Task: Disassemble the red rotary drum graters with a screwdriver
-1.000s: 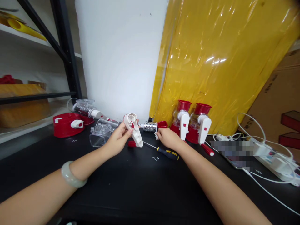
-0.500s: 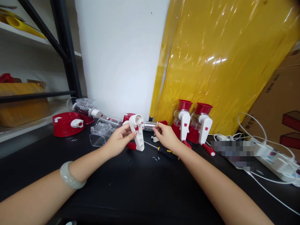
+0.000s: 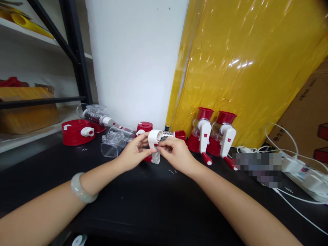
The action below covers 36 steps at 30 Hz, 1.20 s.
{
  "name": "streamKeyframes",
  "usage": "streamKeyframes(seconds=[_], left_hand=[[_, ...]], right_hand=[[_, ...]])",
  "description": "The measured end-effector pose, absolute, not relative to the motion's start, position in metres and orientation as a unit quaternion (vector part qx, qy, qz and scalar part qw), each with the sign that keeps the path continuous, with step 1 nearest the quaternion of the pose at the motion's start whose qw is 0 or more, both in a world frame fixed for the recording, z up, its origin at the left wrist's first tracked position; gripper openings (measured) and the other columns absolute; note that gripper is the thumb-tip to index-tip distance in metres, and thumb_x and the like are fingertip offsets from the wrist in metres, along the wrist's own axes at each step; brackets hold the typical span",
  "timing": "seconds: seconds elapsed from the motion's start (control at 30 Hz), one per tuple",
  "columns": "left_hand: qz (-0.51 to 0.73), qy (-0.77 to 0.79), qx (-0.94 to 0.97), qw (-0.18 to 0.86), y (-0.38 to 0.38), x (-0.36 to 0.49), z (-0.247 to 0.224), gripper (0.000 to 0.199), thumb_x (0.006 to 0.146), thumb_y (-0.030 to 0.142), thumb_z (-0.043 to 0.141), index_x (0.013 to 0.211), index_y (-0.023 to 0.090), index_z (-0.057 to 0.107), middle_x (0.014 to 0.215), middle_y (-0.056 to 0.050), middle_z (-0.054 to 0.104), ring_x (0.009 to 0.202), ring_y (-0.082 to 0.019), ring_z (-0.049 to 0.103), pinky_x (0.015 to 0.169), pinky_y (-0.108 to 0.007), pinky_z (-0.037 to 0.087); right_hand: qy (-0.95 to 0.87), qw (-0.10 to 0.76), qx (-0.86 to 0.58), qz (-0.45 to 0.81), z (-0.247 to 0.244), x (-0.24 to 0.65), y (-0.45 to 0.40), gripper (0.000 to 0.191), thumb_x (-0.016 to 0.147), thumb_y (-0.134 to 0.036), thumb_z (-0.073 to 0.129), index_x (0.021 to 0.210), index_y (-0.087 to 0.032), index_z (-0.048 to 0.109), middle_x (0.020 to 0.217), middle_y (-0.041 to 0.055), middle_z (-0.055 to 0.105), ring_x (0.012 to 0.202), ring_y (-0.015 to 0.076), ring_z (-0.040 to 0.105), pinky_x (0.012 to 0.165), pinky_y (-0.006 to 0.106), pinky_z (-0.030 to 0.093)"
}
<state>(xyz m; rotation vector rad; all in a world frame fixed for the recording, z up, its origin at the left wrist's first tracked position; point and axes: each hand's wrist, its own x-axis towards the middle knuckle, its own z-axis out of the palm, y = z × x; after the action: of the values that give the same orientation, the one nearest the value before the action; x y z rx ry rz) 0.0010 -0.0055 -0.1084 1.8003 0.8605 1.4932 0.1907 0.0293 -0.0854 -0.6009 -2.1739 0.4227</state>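
My left hand (image 3: 134, 150) grips a white crank handle (image 3: 154, 137) with its hollow side turned to the right. Its round socket end is at the top, and a red grip shows partly behind the lower end. Close against the hollow side, my right hand (image 3: 178, 153) is pinched; whatever sits between its fingertips is too small or hidden to name. Just behind that hand lies a metal grater drum (image 3: 168, 134) with a white end. A red grater base (image 3: 145, 126) stands behind my left hand. Small screws (image 3: 172, 171) lie on the black table in front.
Two assembled red and white rotary graters (image 3: 203, 133) stand on the right. Left are a red base (image 3: 77, 132), clear plastic housings (image 3: 110, 145) and another grater with a clear top (image 3: 96, 114). White cables and a power strip (image 3: 306, 181) occupy the right side, near a blurred patch.
My right hand has moved from beside the grater drum to the crank handle. The handle has been turned so its hollow side faces right. The view has shifted slightly.
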Motion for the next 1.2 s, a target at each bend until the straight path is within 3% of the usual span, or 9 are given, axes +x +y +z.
streamKeyframes(seconds=[0.27, 0.43, 0.53, 0.7, 0.8, 1.0, 1.2], left_hand=[[0.572, 0.339, 0.681, 0.309, -0.007, 0.002, -0.108, 0.067, 0.070, 0.033, 0.082, 0.129, 0.018, 0.054, 0.123, -0.014, 0.067, 0.113, -0.030, 0.064, 0.098, -0.049, 0.053], [0.577, 0.334, 0.674, 0.319, -0.008, 0.003, -0.105, 0.068, 0.068, 0.030, 0.084, 0.129, 0.017, 0.056, 0.122, -0.013, 0.068, 0.111, -0.029, 0.065, 0.098, -0.048, 0.052], [0.572, 0.334, 0.667, 0.340, -0.008, 0.003, -0.104, 0.060, 0.072, 0.034, 0.081, 0.126, 0.018, 0.060, 0.115, -0.010, 0.070, 0.104, -0.026, 0.067, 0.094, -0.043, 0.055], [0.559, 0.359, 0.624, 0.411, -0.006, -0.002, -0.107, 0.044, 0.085, 0.050, 0.066, 0.118, 0.020, 0.065, 0.097, -0.006, 0.072, 0.083, -0.021, 0.069, 0.070, -0.033, 0.059], [0.558, 0.355, 0.614, 0.431, -0.006, -0.003, -0.109, 0.044, 0.085, 0.052, 0.066, 0.115, 0.019, 0.067, 0.094, -0.006, 0.071, 0.081, -0.019, 0.067, 0.068, -0.030, 0.058], [0.527, 0.350, 0.638, 0.439, -0.008, -0.002, -0.110, 0.047, 0.086, 0.051, 0.065, 0.121, 0.019, 0.064, 0.090, -0.004, 0.068, 0.077, -0.016, 0.062, 0.064, -0.025, 0.053], [0.503, 0.334, 0.655, 0.455, -0.006, -0.003, -0.112, 0.041, 0.091, 0.047, 0.060, 0.120, 0.019, 0.065, 0.091, -0.003, 0.067, 0.082, -0.016, 0.060, 0.072, -0.025, 0.049]], right_hand=[[-0.866, 0.419, -0.227, 0.150, -0.086, 0.189, 0.027, 0.013, 0.084, -0.016, 0.063, 0.074, -0.020, 0.071, 0.071, 0.0010, 0.062, 0.063, 0.0129, 0.054, 0.060, 0.026, 0.041], [-0.873, 0.409, -0.229, 0.135, -0.086, 0.190, 0.028, 0.014, 0.085, -0.018, 0.062, 0.077, -0.020, 0.072, 0.072, 0.0018, 0.064, 0.064, 0.0138, 0.056, 0.061, 0.027, 0.043], [-0.875, 0.409, -0.232, 0.114, -0.084, 0.194, 0.029, 0.012, 0.088, -0.023, 0.063, 0.082, -0.021, 0.073, 0.076, 0.0024, 0.066, 0.066, 0.0146, 0.058, 0.063, 0.028, 0.045], [-0.887, 0.415, -0.200, 0.010, -0.077, 0.201, 0.025, 0.016, 0.093, -0.027, 0.058, 0.099, -0.021, 0.072, 0.087, 0.0045, 0.069, 0.075, 0.0164, 0.061, 0.072, 0.030, 0.047], [-0.894, 0.409, -0.177, -0.037, -0.076, 0.202, 0.023, 0.020, 0.096, -0.028, 0.054, 0.099, -0.021, 0.072, 0.092, 0.0059, 0.071, 0.085, 0.0183, 0.064, 0.077, 0.031, 0.046], [-0.894, 0.398, -0.157, -0.134, -0.078, 0.200, 0.022, 0.019, 0.097, -0.027, 0.054, 0.093, -0.020, 0.072, 0.087, 0.0041, 0.071, 0.082, 0.0170, 0.064, 0.072, 0.031, 0.042], [-0.892, 0.397, -0.135, -0.168, -0.075, 0.201, 0.022, 0.017, 0.097, -0.027, 0.057, 0.091, -0.019, 0.070, 0.088, 0.0040, 0.071, 0.084, 0.0168, 0.065, 0.073, 0.031, 0.040]])
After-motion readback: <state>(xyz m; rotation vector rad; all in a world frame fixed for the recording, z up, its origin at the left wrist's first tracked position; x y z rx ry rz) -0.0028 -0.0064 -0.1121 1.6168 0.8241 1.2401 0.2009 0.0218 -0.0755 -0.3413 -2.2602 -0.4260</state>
